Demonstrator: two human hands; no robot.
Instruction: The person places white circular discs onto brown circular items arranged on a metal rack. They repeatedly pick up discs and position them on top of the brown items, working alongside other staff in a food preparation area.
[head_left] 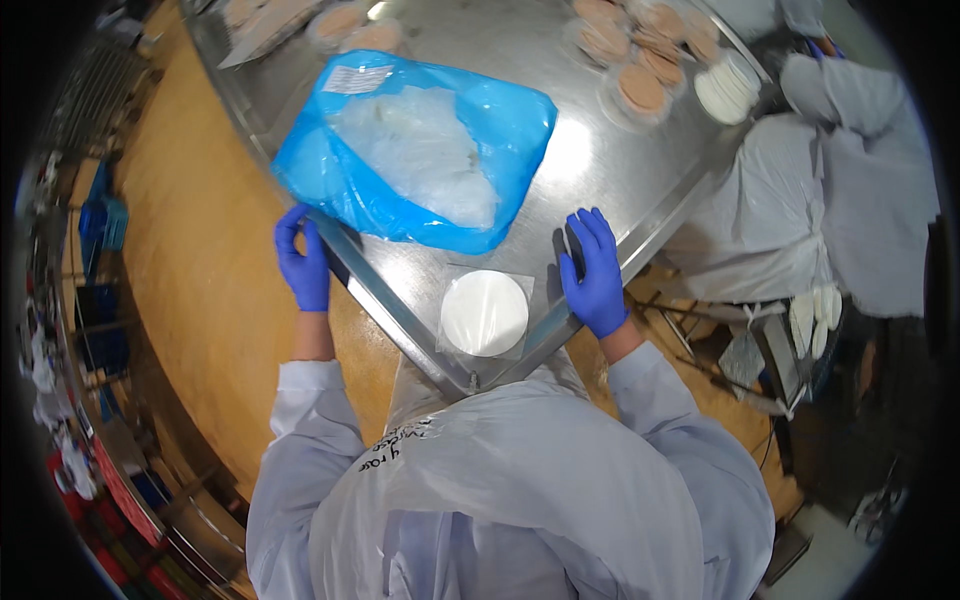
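My left hand (303, 265), in a blue glove, is at the table's left edge, by the lower left corner of a blue plastic bag (310, 175). Its thumb and fingers are apart with nothing between them; whether the fingertips touch the bag I cannot tell. The bag lies flat, with crumpled whitish plastic (420, 150) showing in its middle. My right hand (595, 275), also gloved in blue, rests by the right edge, fingers stretched out and empty. Between my hands, at the near corner, a stack of white round discs or a single one (485, 313) lies with square clear film.
The steel table (540, 225) has raised rims meeting in a corner before me. Stacks of pinkish round slices (640, 88) and white discs (727, 90) sit at the far right, more slices (372, 38) at the far left. Another person in white (770, 210) stands beyond the right edge.
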